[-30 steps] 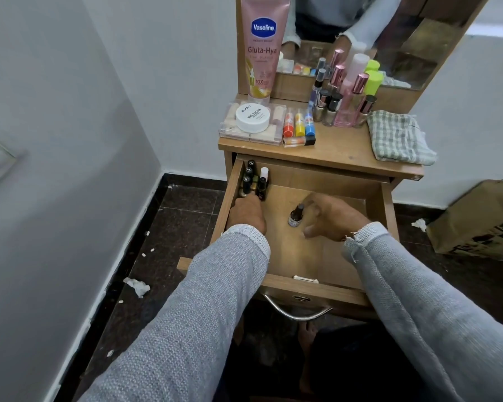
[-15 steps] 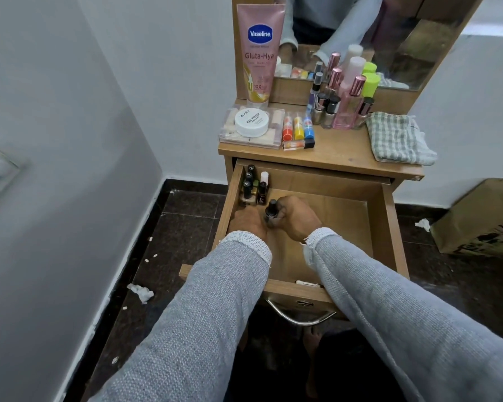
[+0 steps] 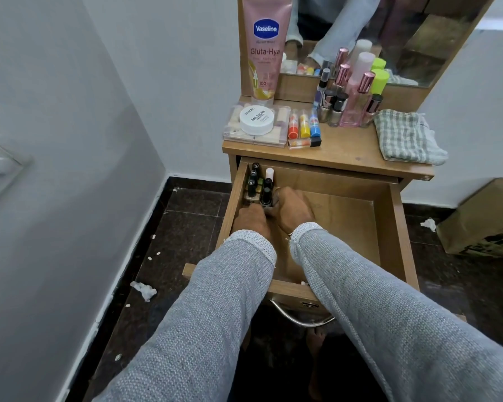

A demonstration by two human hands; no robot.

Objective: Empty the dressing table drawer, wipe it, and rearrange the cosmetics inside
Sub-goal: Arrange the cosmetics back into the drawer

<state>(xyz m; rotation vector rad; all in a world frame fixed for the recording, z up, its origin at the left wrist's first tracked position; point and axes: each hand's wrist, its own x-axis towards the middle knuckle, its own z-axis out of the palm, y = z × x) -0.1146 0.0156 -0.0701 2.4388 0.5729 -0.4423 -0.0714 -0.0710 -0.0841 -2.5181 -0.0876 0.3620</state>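
The wooden drawer (image 3: 398, 227) of the dressing table stands pulled out. Several small dark-capped nail polish bottles (image 3: 252, 183) are upright in its back-left corner; the rest of its floor is bare. My right hand (image 3: 295, 210) grips one black-capped bottle (image 3: 265, 195) and holds it against the front of that group. My left hand (image 3: 249, 220) sits just left of it, its fingers touching the bottles' bases. On the tabletop are a Vaseline tube (image 3: 266, 47), a white jar (image 3: 256, 118) on a clear case, three coloured tubes (image 3: 304, 127), perfume bottles (image 3: 355, 91) and a checked cloth (image 3: 407, 137).
A mirror (image 3: 404, 39) rises behind the tabletop. Grey walls close in on the left. A cardboard box (image 3: 482, 221) stands on the dark floor at the right. Tissue scraps (image 3: 143, 290) lie on the floor at the left. The drawer's metal handle (image 3: 299, 319) sticks out toward me.
My right hand picked up the lone bottle from the middle of the drawer and carried it left to the group in the corner. My left hand stayed by the bottles.
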